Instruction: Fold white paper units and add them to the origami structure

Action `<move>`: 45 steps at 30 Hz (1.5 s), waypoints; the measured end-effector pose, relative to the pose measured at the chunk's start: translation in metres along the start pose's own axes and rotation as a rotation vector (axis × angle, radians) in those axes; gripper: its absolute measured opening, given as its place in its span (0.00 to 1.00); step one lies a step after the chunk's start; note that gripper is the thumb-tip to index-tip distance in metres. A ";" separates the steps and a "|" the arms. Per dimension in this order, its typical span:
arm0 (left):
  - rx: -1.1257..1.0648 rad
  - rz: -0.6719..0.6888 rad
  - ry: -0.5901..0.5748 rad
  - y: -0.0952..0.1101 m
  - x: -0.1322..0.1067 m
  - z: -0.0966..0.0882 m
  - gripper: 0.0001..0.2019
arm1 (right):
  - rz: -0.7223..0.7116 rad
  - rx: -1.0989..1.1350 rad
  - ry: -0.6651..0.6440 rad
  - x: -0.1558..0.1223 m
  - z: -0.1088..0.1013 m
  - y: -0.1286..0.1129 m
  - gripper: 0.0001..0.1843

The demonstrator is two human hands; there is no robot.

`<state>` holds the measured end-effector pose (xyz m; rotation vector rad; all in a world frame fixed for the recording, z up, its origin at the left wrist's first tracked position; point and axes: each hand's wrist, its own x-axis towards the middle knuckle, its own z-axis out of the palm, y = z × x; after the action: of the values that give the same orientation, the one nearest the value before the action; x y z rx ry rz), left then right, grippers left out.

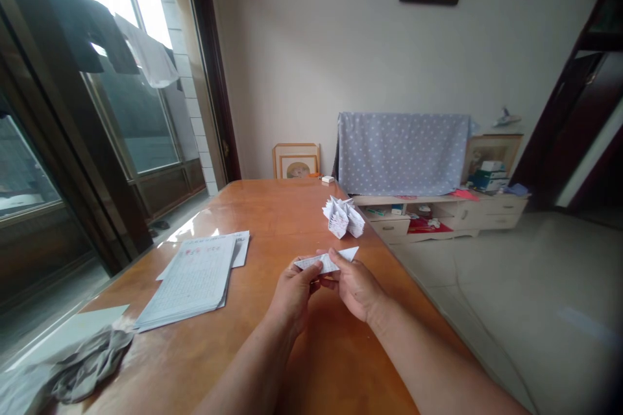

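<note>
Above the wooden table, a folded piece of paper (pixel 346 254) with pointed ends is held between both hands. My left hand (pixel 294 288) pinches its left part, thumb on top. My right hand (pixel 357 285) grips it from the right, thumb pressed on the upper face and fingers beneath. Some fingertips are hidden under the paper. Just beyond my hands stands a cluster of folded paper pieces (pixel 343 216), white with spiky tips. To the left lies a stack of printed paper sheets (pixel 192 275), some with red marks.
The glossy wooden table (pixel 272 211) ends on the right above a tiled floor. A grey cloth (pixel 92 363) lies at the near left. A small white box (pixel 328 179) sits at the far edge. Beyond stand a low cabinet (pixel 496 207) and a dotted cloth cover (pixel 403 152).
</note>
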<state>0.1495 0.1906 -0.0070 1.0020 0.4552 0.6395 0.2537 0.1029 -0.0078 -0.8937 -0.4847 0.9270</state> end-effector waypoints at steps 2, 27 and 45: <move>0.005 0.001 -0.012 -0.001 0.000 0.001 0.16 | 0.026 0.030 0.002 0.000 -0.004 -0.003 0.24; -0.047 0.012 0.048 0.005 0.003 -0.006 0.21 | 0.040 -0.098 0.062 0.005 -0.021 -0.009 0.17; 0.257 0.030 -0.041 0.011 -0.008 -0.003 0.21 | 0.040 -0.033 0.139 0.006 -0.025 -0.017 0.16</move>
<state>0.1386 0.1910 0.0014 1.2653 0.4955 0.5962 0.2828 0.0920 -0.0074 -0.9933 -0.3646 0.8881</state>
